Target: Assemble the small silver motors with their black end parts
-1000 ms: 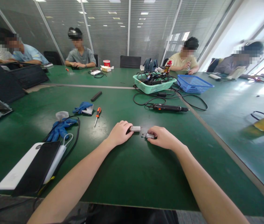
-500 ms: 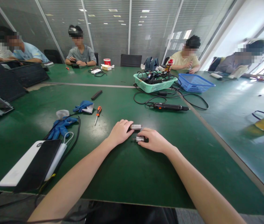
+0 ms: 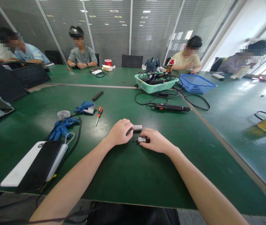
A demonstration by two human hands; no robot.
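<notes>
My left hand (image 3: 121, 132) is closed at the left end of a small silver cylindrical motor (image 3: 138, 127), with its thin shaft pointing right. Nearer to me, the fingers of my right hand (image 3: 156, 141) wrap round a second silver motor (image 3: 141, 139) with a dark end, its shaft pointing left. Both motors lie roughly level, one behind the other, low over the green table (image 3: 133, 175). The fingers partly cover each motor's held end. An orange-handled screwdriver (image 3: 99, 115) lies beyond my left hand.
On the left are blue gloves (image 3: 61, 129), a phone (image 3: 40, 165), a white power bank (image 3: 56, 161) and cables. An electric screwdriver (image 3: 171, 107) lies ahead, before a green basket (image 3: 156, 86) of tools and a blue basket (image 3: 197, 84). Several people sit around the table.
My left hand has shifted slightly left along its motor, covering less of it. My right hand stays almost still. Across the table, a person's hands have lowered.
</notes>
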